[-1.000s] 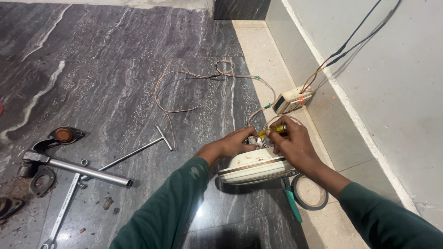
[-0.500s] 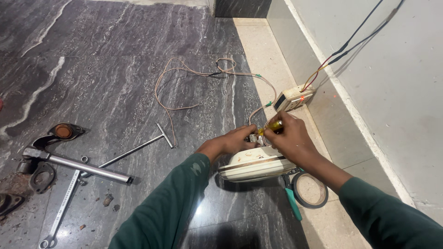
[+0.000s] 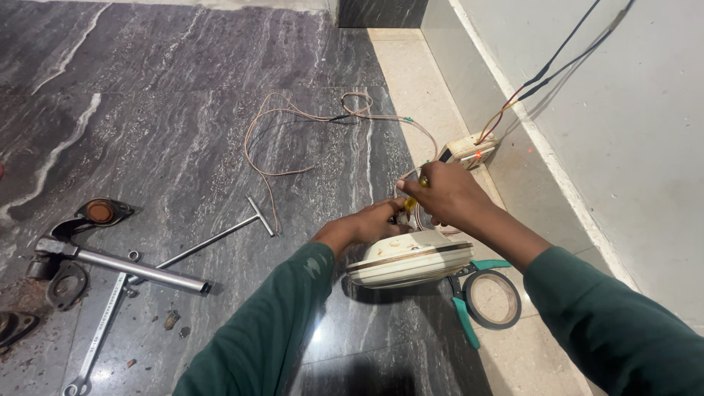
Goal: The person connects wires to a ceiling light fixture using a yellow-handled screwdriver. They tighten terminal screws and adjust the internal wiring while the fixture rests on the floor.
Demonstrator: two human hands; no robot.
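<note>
Reaching forward from green sleeves, both hands meet just above a round cream-coloured housing (image 3: 409, 262) that rests on the dark stone floor (image 3: 183, 110) near the pale border strip along the wall. The right hand (image 3: 449, 194) is curled, knuckles up, its grip closed on a small yellow-handled tool (image 3: 412, 199) whose tip angles down toward the housing's top. The left hand (image 3: 378, 221) lies lower, fingers tucked against the housing's top edge; whether its grip pinches anything I cannot tell. The housing sits flat, its wide face tilted slightly toward the camera. One thin pinkish wire (image 3: 293, 125) loops away across the floor. One roll of black tape (image 3: 493, 297) and one pair of teal-handled pliers (image 3: 464, 317) lie just beside the housing. One T-handled rod (image 3: 220, 238) and one silver pipe (image 3: 139, 269) lie well apart to the left.
</note>
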